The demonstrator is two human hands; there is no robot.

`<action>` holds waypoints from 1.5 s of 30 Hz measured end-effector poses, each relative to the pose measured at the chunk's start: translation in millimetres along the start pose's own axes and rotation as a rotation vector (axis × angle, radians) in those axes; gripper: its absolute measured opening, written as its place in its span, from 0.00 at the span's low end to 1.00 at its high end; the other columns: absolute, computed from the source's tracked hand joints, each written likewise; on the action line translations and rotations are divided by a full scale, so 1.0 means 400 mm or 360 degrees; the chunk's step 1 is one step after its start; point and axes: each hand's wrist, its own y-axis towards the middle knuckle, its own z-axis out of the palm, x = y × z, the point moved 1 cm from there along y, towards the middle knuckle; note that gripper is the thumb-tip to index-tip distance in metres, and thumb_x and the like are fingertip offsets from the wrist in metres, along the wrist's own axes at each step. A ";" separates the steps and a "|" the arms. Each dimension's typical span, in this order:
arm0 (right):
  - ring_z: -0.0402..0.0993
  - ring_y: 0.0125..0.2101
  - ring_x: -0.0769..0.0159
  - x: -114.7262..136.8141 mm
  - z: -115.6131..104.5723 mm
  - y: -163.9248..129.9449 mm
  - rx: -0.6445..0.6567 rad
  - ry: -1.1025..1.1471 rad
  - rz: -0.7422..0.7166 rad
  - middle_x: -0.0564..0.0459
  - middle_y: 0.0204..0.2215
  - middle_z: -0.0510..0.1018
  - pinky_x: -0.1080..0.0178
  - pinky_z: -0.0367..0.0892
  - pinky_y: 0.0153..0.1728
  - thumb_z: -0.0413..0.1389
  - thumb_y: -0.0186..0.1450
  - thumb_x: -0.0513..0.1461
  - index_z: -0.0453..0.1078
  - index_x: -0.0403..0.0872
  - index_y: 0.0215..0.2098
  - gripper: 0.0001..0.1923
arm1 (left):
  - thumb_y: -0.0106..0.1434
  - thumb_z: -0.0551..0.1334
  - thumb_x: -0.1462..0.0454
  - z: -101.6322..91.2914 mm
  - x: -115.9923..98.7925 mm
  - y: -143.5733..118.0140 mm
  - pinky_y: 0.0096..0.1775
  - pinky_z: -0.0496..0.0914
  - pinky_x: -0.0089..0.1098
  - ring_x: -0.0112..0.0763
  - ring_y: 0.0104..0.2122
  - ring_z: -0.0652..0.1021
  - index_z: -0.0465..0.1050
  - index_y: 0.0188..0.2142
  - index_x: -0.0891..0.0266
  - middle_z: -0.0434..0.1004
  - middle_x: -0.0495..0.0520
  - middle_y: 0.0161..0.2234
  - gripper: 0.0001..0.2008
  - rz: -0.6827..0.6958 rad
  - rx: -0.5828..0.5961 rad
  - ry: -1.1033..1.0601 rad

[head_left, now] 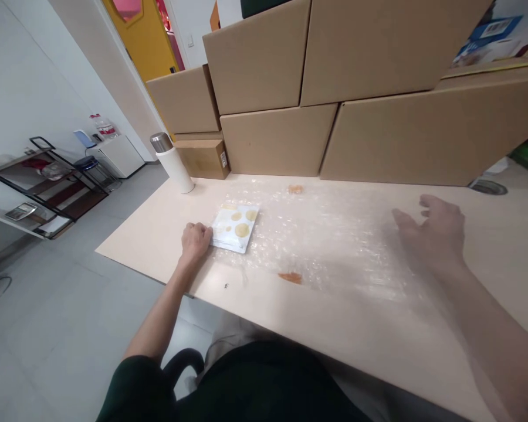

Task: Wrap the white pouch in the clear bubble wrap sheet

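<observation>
A flat white pouch (235, 227) with yellow round spots lies on the left end of a sheet of clear bubble wrap (317, 228). My left hand (196, 239) rests on the table with curled fingers, closed at the pouch's left edge; whether it also grips the wrap's edge is hidden. Over the right end of the wrap is my right hand (435, 228), blurred by motion, thumb and fingers apart and nothing in them. Pieces of brown tape (290, 278) show at the wrap's near and far edges.
Stacked cardboard boxes (273, 143) line the back of the table (136, 240). A white flask with a metal lid (173, 167) stands at the far left, beside a small brown box (202, 159). On the floor at left are a black-framed shelf cart (48, 187) and a white cabinet (118, 155).
</observation>
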 end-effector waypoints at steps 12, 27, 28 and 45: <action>0.64 0.58 0.50 0.473 0.295 -0.279 0.1267 0.0165 -0.1369 0.42 0.58 0.72 0.46 0.59 0.56 0.49 0.71 0.44 0.70 0.48 0.56 0.18 | 0.65 0.56 0.57 -0.014 -0.002 -0.005 0.42 0.66 0.38 0.44 0.40 0.76 0.71 0.42 0.63 0.75 0.61 0.38 0.13 -0.0008 0.0065 -0.0116; 0.72 0.51 0.56 0.416 0.299 -0.284 0.1590 0.1098 -0.0312 0.47 0.50 0.78 0.54 0.65 0.53 0.46 0.71 0.52 0.75 0.50 0.47 0.21 | 0.64 0.48 0.36 -0.108 -0.187 -0.087 0.49 0.69 0.40 0.42 0.51 0.75 0.74 0.45 0.59 0.75 0.60 0.53 0.33 0.0332 0.0712 -0.1686; 0.74 0.47 0.57 0.403 0.291 -0.280 0.1621 0.1226 -0.0123 0.48 0.46 0.79 0.54 0.67 0.50 0.48 0.69 0.52 0.75 0.50 0.44 0.20 | 0.66 0.46 0.37 -0.101 -0.212 -0.094 0.52 0.68 0.41 0.43 0.54 0.73 0.75 0.46 0.58 0.73 0.59 0.56 0.33 0.0434 0.0727 -0.1597; 0.72 0.44 0.57 0.306 0.184 -0.236 0.1078 0.0206 -0.0854 0.42 0.40 0.78 0.55 0.64 0.51 0.43 0.73 0.41 0.72 0.42 0.41 0.17 | 0.68 0.53 0.48 0.049 -0.324 -0.136 0.57 0.58 0.59 0.56 0.61 0.62 0.77 0.50 0.49 0.63 0.59 0.61 0.20 0.0906 0.0393 -0.0334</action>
